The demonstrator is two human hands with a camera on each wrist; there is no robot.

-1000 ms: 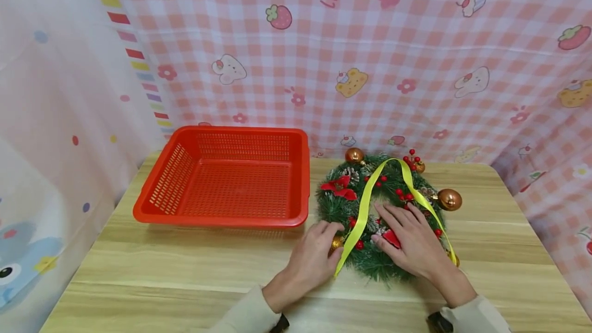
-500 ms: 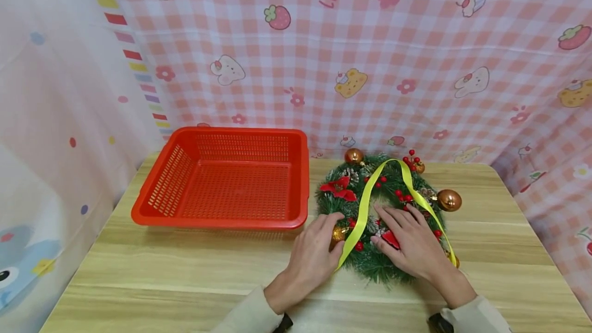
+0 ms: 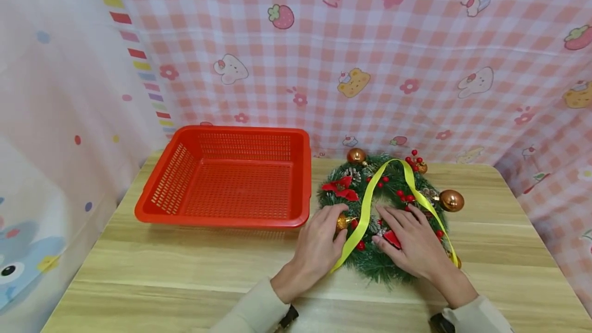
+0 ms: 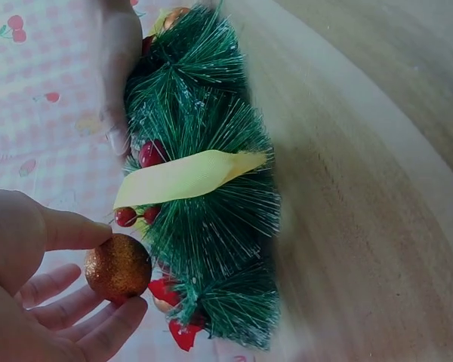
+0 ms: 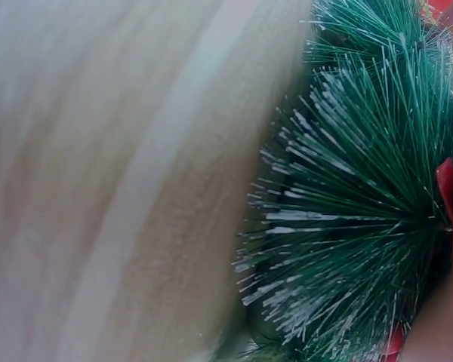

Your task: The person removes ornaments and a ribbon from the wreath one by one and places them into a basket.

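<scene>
A green Christmas wreath lies on the table, trimmed with red berries, pine cones and red flowers. My left hand is at its left side, pinching a gold glitter bauble between thumb and fingertips. My right hand rests on the wreath's near right part, fingers stretched toward the centre hole, beside a red petal. A yellow ribbon loops over the wreath, its left end hanging down near my left thumb. In the right wrist view only the needles and a bit of hand show.
A red plastic basket stands left of the wreath with nothing in it. Copper baubles stick out at the wreath's far side and right side, one being a shiny copper bauble. A checked pink cloth hangs behind the wooden table.
My left hand has moved slightly away from the table's front edge, bringing the gold bauble farther up along the wreath's left side. The right hand has stayed in place.
</scene>
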